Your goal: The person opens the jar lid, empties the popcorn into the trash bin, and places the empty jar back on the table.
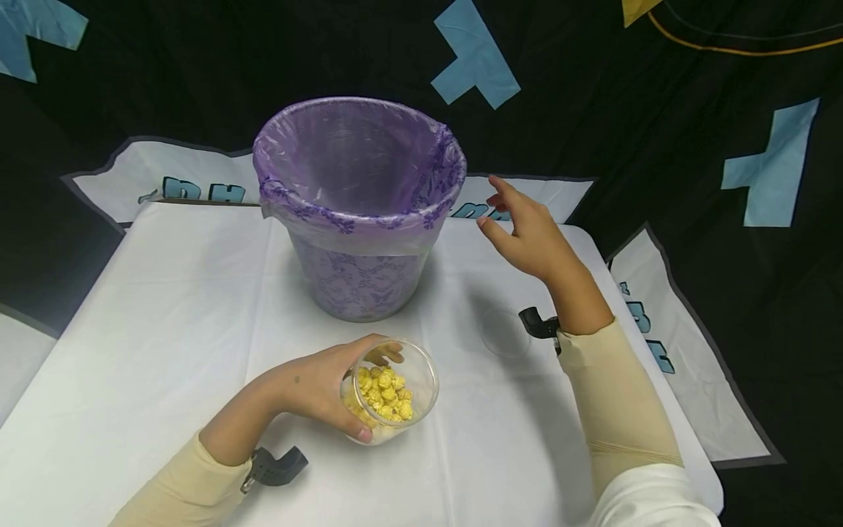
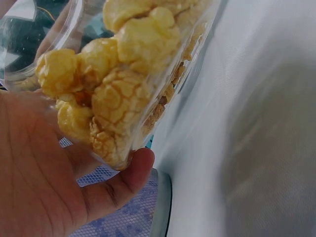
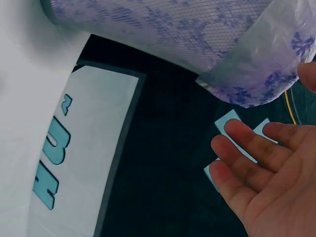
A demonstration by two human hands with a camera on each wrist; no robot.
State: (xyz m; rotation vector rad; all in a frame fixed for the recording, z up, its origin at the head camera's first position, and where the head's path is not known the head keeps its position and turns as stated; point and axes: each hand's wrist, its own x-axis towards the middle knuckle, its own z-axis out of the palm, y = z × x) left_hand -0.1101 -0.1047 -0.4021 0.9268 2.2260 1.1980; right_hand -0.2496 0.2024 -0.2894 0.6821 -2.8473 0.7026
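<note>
Popcorn (image 2: 121, 89) looms in a clear cup (image 1: 420, 369) the left hand (image 1: 319, 388) grips, before the purple bin (image 1: 362, 278) — seemingly a holding step (right hand (image 1: 530, 238) empty and relaxed) — and the next move likely calls for steadiness

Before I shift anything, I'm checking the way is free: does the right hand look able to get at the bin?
Probably yes: the right hand holds nothing, is close beside the bin, and nothing visible stands between them. The cup, in the left hand, is out of that path.
</note>
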